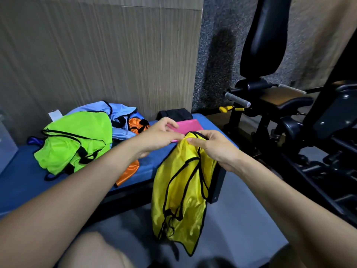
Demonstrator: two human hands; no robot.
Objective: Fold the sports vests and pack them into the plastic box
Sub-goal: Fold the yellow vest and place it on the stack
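Note:
A yellow sports vest (181,192) with black trim hangs in the air past the front right edge of the blue padded bench (23,175). My left hand (158,135) pinches its top edge, and my right hand (214,146) grips the same edge just to the right. On the bench lie a green vest (77,140), a light blue vest (119,111) and an orange vest (129,171) in a loose heap. A clear plastic box (5,140) shows only partly at the left edge.
A folded pink vest (188,126) and a dark folded cloth (174,114) lie at the bench's far right end. Black gym machines (289,105) stand to the right. A panelled wall rises behind the bench. Grey floor lies below.

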